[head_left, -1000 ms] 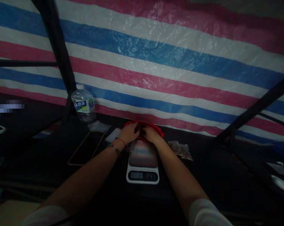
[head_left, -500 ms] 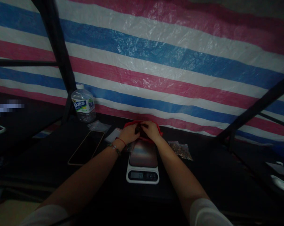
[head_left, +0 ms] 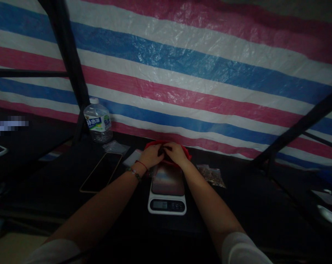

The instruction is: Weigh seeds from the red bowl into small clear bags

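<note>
Both hands meet over a red bag or container (head_left: 187, 151) at the back of the table, just behind a kitchen scale (head_left: 167, 183). My left hand (head_left: 151, 156), wearing a red cord and a beaded bracelet, has its fingers closed around small dark stuff at the red rim. From the right, my right hand (head_left: 177, 153) pinches at the same dark stuff, fingertips close to the left ones. What exactly they hold is too dark to make out. The scale's display is lit, and its plate carries nothing visible.
Filled small zip bags (head_left: 214, 176) lie right of the scale. To the left are a phone (head_left: 102, 172), flat clear bags (head_left: 115, 147), a white packet (head_left: 131, 157) and a large plastic bottle (head_left: 98, 123). Behind hangs a striped tarp (head_left: 182, 88), with dark frame bars at both sides.
The fingers have shifted only slightly over the dark stuff. The red material's right edge has spread a little, and the scale's digits look different.
</note>
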The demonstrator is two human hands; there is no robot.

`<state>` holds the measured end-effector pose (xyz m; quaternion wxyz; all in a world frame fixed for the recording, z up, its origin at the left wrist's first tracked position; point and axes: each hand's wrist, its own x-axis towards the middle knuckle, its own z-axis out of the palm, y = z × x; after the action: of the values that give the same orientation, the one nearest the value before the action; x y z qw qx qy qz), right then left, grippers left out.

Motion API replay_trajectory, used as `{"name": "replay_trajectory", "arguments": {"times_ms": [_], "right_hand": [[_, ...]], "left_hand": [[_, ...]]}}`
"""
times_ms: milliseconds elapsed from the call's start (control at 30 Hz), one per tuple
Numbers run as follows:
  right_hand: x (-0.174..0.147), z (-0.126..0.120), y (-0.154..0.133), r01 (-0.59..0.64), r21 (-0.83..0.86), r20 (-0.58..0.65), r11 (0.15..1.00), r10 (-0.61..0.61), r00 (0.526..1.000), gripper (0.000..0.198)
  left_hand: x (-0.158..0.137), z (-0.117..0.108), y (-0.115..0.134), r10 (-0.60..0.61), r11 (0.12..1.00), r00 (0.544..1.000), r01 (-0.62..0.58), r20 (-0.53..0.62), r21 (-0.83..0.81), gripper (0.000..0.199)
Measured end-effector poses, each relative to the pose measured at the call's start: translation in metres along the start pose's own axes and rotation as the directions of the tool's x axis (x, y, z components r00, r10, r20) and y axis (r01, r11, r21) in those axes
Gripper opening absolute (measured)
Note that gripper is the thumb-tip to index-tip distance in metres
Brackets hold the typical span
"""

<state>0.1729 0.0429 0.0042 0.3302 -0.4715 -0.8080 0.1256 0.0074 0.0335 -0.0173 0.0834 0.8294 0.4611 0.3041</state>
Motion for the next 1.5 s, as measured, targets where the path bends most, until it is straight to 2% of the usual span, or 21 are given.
{"name": "replay_trajectory", "arguments": {"times_ms": [100, 233, 533, 700, 800, 867, 933, 1033, 1100, 1167, 1233, 1333, 1367, 1433, 1500], "right_hand": [[0.0, 0.001, 0.001, -0.006, 0.0, -0.065, 1.0, 0.006, 0.998, 0.029], [0.001, 0.002, 0.003, 0.021, 0.011, -0.017, 1.0, -0.021, 1.0, 0.027], [0.0, 0.001, 0.007, 0.026, 0.05, -0.047, 0.998, -0.024, 0.999, 0.025], [0.001, -0.001, 0.007, 0.053, 0.046, -0.093, 0.998, -0.049, 0.994, 0.028], [0.002, -0.005, 0.006, 0.051, 0.027, -0.161, 0.998, -0.046, 0.986, 0.028], [0.002, -0.01, 0.006, 0.008, 0.018, -0.201, 1.0, -0.004, 0.98, 0.029], [0.002, -0.014, 0.005, -0.037, 0.014, -0.217, 0.999, 0.039, 0.975, 0.03], [0.002, -0.02, 0.001, -0.073, 0.021, -0.202, 0.997, 0.076, 0.976, 0.03], [0.001, -0.023, -0.003, -0.076, 0.032, -0.184, 0.997, 0.08, 0.98, 0.031], [0.001, -0.025, -0.008, -0.074, 0.033, -0.17, 0.997, 0.079, 0.982, 0.032], [0.001, -0.027, -0.012, -0.081, 0.015, -0.138, 0.997, 0.082, 0.987, 0.031], [0.0, -0.03, -0.016, -0.097, -0.019, -0.089, 0.995, 0.095, 0.991, 0.031], [0.0, -0.031, -0.017, -0.098, -0.027, -0.072, 0.995, 0.096, 0.993, 0.031], [-0.001, -0.035, -0.018, -0.09, -0.048, 0.001, 0.995, 0.09, 0.996, 0.031], [-0.003, -0.038, -0.019, -0.074, -0.071, 0.115, 0.995, 0.082, 0.99, 0.029]], "left_hand": [[0.0, -0.001, 0.0, -0.003, 1.0, 1.0, 0.003, -0.003, 0.008, 0.035], [0.0, -0.003, 0.003, -0.032, 0.999, 0.999, 0.032, 0.01, 0.012, 0.036], [-0.002, -0.004, 0.003, -0.062, 0.998, 0.998, 0.062, 0.02, -0.007, 0.039], [-0.001, -0.001, 0.002, -0.054, 0.998, 0.996, 0.052, -0.07, -0.03, 0.035], [-0.001, -0.006, 0.002, -0.045, 0.999, 0.994, 0.045, -0.104, -0.002, 0.035], [0.0, -0.014, 0.003, 0.03, 0.999, 0.997, -0.028, -0.069, 0.032, 0.034], [-0.001, -0.024, 0.007, 0.154, 0.988, 0.988, -0.154, 0.003, 0.031, 0.032], [-0.004, -0.033, 0.015, 0.347, 0.938, 0.928, -0.342, 0.133, -0.062, 0.03], [-0.008, -0.032, 0.023, 0.427, 0.904, 0.877, -0.405, 0.219, -0.138, 0.031], [-0.011, -0.028, 0.03, 0.461, 0.886, 0.835, -0.418, 0.3, -0.199, 0.032], [-0.012, -0.026, 0.035, 0.471, 0.881, 0.816, -0.411, 0.335, -0.236, 0.043], [-0.01, -0.037, 0.035, 0.452, 0.883, 0.846, -0.38, 0.283, -0.274, 0.067], [-0.009, -0.044, 0.034, 0.438, 0.885, 0.859, -0.361, 0.265, -0.292, 0.069], [-0.007, -0.063, 0.029, 0.401, 0.894, 0.869, -0.301, 0.289, -0.333, 0.056], [-0.01, -0.081, 0.024, 0.326, 0.925, 0.865, -0.208, 0.383, -0.318, 0.045]]}}
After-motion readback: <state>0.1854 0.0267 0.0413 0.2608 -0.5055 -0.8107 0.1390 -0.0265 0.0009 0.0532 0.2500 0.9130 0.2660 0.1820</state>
